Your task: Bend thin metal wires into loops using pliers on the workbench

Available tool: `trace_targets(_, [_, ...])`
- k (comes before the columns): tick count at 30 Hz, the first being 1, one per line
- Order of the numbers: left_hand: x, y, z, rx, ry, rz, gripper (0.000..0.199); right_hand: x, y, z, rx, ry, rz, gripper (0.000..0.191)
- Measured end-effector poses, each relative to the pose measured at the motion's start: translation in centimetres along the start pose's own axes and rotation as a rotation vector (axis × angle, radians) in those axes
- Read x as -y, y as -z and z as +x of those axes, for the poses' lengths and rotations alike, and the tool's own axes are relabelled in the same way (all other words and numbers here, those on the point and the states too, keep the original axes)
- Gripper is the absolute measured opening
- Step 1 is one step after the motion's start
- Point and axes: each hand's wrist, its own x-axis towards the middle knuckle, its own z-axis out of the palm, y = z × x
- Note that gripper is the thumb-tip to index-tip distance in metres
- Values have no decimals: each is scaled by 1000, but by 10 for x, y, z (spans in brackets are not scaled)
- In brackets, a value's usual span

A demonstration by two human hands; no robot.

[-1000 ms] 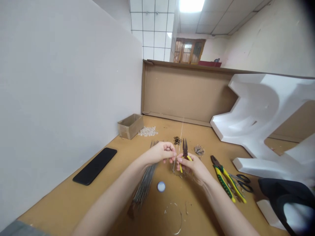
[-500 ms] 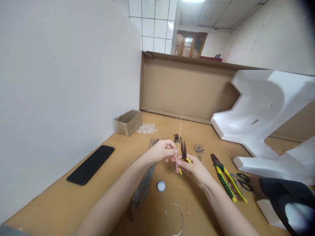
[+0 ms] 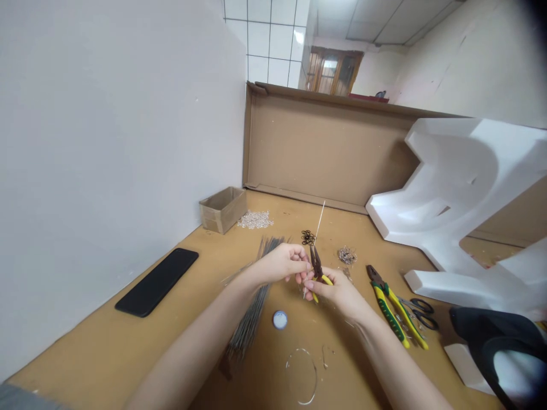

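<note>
My right hand (image 3: 337, 289) is shut on the yellow handles of needle-nose pliers (image 3: 317, 265), with the dark jaws pointing up and left. My left hand (image 3: 284, 263) has its fingertips pinched close to those jaws, on a thin pale wire (image 3: 318, 222) that rises past them. Beneath my left forearm lies a bundle of thin grey rods (image 3: 252, 310). A small round white-and-blue cap (image 3: 280, 320) sits below my hands. Black rubber rings (image 3: 307, 237) and a heap of small metal rings (image 3: 347, 255) lie just beyond them.
On the tan tabletop (image 3: 128, 336) are a black phone (image 3: 156, 282), a cardboard box (image 3: 222, 210), clear beads (image 3: 255, 220), yellow-green pliers (image 3: 391, 313), scissors (image 3: 422, 314) and a wire loop (image 3: 301, 377). White foam packing (image 3: 461, 193) and a cardboard sheet (image 3: 307, 148) stand behind.
My hands have drawn closer together, and the plier jaws now tilt further left against the wire. The whole scene sits higher in the view because my head has tilted.
</note>
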Motion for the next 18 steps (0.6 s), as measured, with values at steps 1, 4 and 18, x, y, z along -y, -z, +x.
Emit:
trace_targets(1, [0, 0, 0, 7, -2, -1, 15, 0, 0, 0, 3, 1, -12, 18])
trace_targets(4, [1, 1, 0, 14, -12, -32, 18, -1, 1, 0, -3, -2, -39, 18])
trace_targets(18, [4, -1, 3, 0, -47, -241, 22, -2, 3, 0, -9, -15, 10, 22])
